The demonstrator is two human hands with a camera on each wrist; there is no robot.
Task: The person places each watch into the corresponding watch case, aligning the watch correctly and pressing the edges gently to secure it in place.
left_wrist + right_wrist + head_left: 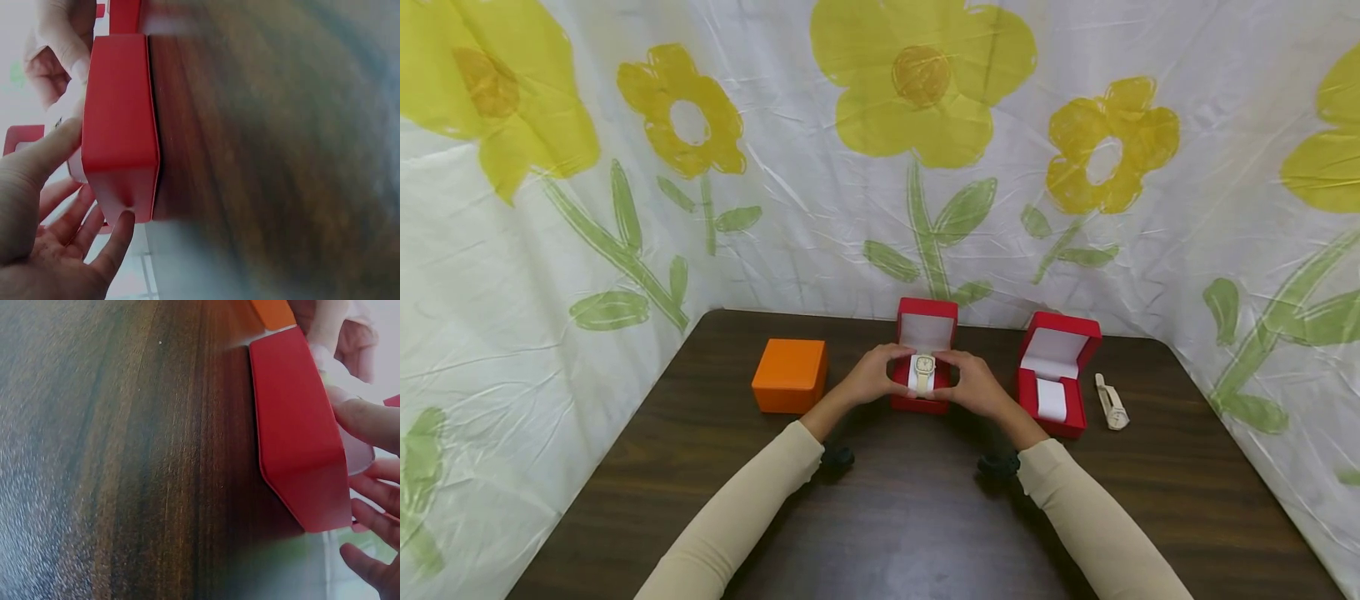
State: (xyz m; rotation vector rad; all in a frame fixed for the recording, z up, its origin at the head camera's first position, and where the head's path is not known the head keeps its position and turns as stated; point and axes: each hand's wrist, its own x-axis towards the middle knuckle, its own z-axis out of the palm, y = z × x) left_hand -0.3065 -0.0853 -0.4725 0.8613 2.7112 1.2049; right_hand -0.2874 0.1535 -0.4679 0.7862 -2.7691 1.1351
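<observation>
A watch (924,365) with a pale strap is wrapped round a white cushion (913,380) at the open red box (919,406), whose lid stands up behind. My left hand (874,375) grips the cushion's left side between thumb and fingers, and my right hand (973,385) holds the right side the same way. Seen from the left wrist, the left thumb (53,147) presses on the cushion just above the box's red front wall (119,103). In the right wrist view the right thumb (369,422) lies against the cushion, with fingers spread beyond the box's side.
To the right stands a second open red box (1070,429) holding a bare white cushion (1051,400). Beside it a pale-strapped watch (1112,404) lies on the dark wood table (895,517). At left sits a closed orange box (790,375). A flowered curtain (805,217) hangs behind.
</observation>
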